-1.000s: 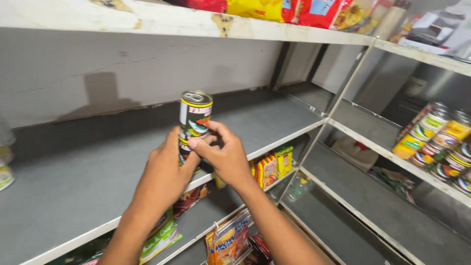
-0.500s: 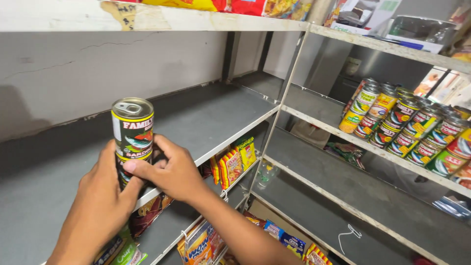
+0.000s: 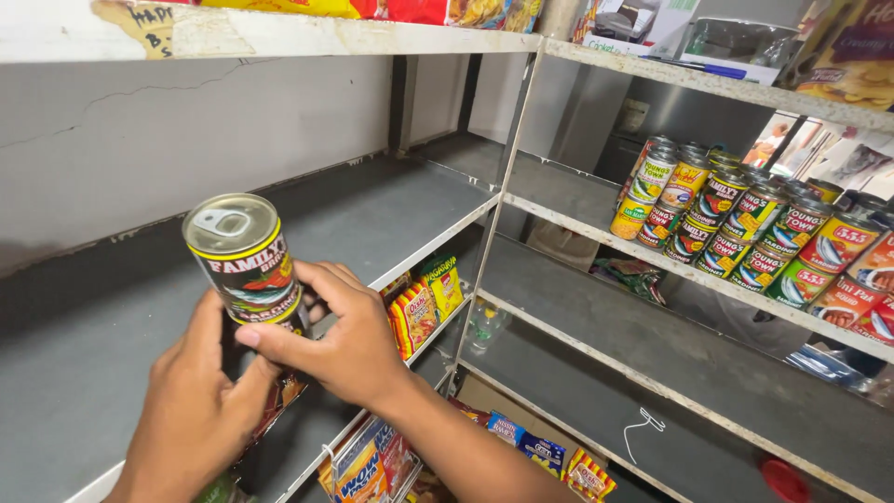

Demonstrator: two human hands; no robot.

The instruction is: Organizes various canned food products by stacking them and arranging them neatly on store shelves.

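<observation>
The left hand (image 3: 200,410) and right hand (image 3: 340,340) meet over the front edge of a grey shelf (image 3: 102,345). Both sets of fingers (image 3: 279,340) are closed around the lower part of an upright dark tin can (image 3: 244,263) with a pull-tab lid, held just above the shelf. Below, snack packets (image 3: 424,307) sit on a lower shelf. Further right, stacked cans (image 3: 736,228) fill a neighbouring shelf (image 3: 577,210).
</observation>
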